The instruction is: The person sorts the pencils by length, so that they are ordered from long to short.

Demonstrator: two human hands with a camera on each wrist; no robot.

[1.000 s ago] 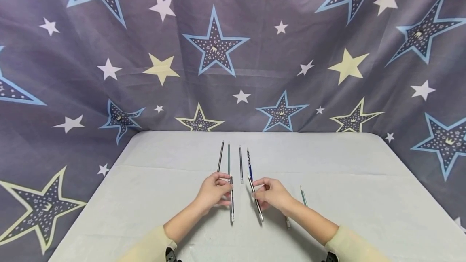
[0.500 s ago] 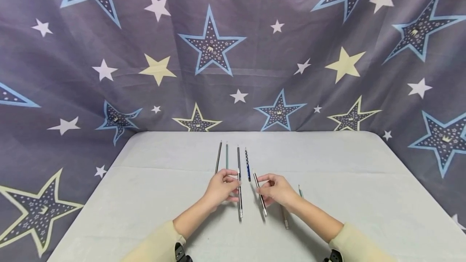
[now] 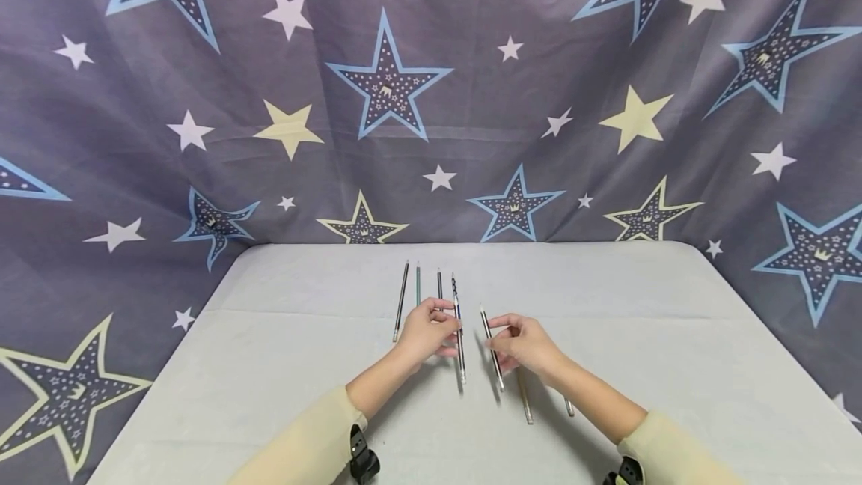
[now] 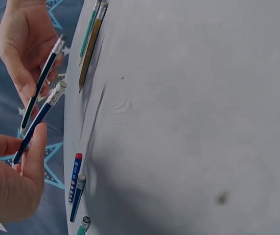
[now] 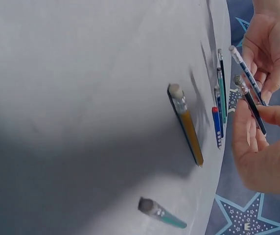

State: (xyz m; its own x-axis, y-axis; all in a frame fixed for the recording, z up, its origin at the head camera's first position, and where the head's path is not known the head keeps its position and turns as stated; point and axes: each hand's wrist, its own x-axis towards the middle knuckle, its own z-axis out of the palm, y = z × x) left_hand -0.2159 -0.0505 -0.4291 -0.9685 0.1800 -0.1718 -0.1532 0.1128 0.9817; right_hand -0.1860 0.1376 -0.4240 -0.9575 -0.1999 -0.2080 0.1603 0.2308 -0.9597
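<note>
My left hand [image 3: 427,331] pinches a dark pencil [image 3: 461,358] between thumb and fingers, its white eraser end toward me. In the head view that pencil overlaps the blue patterned pencil [image 3: 454,292] lying behind it. To the right, my right hand [image 3: 532,346] pinches a black pencil [image 3: 494,354] with a pale stripe, held above the table. The two held pencils are apart, tilted slightly differently. Left of the patterned pencil lie a dark pencil [image 3: 440,281], a teal pencil [image 3: 418,283] and a black pencil [image 3: 401,302]; my left hand hides parts of some.
Under my right hand lies a golden-brown pencil [image 3: 524,399]. Close by, a teal pencil [image 5: 169,218] is mostly hidden by my right forearm in the head view. All rest on a white-covered table [image 3: 303,365], backed by a grey star-patterned curtain [image 3: 431,96].
My left hand has moved right and a little forward with its pencil, passing from the teal pencil to the blue patterned one. My right hand has shifted slightly right and forward with its pencil.
</note>
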